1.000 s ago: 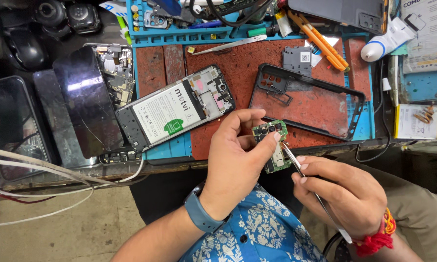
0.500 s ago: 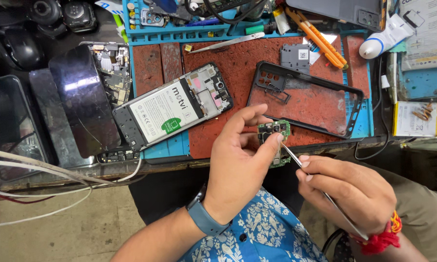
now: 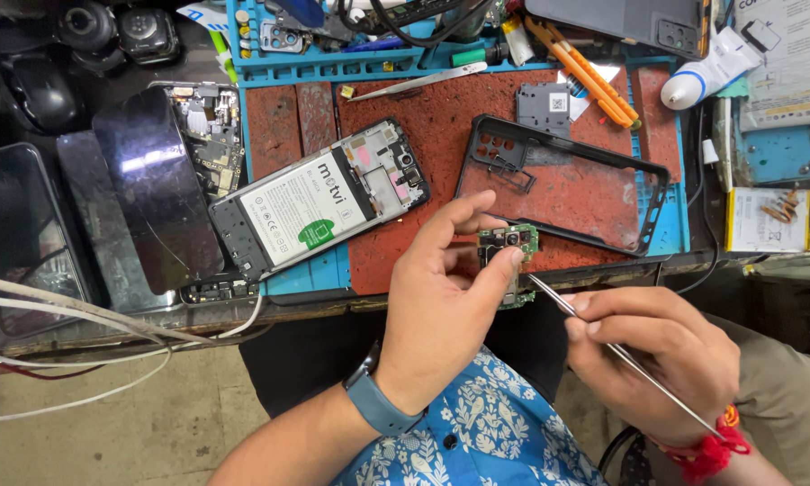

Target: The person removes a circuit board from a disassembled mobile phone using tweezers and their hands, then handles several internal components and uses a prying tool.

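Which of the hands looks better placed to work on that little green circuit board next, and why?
Probably the right hand: it holds the thin metal tweezers with the tip right at the green circuit board. The left hand is busy pinching the board between thumb and fingers, so it can only steady it.

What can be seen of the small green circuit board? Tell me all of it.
The small green circuit board is a narrow, irregular piece with dark components and a round camera lens near its top. The left hand pinches it between thumb and fingers, holding it above the near edge of the red work mat; the fingers hide its middle. A thin metal tool, held in the right hand, points its tip at the board's lower part.
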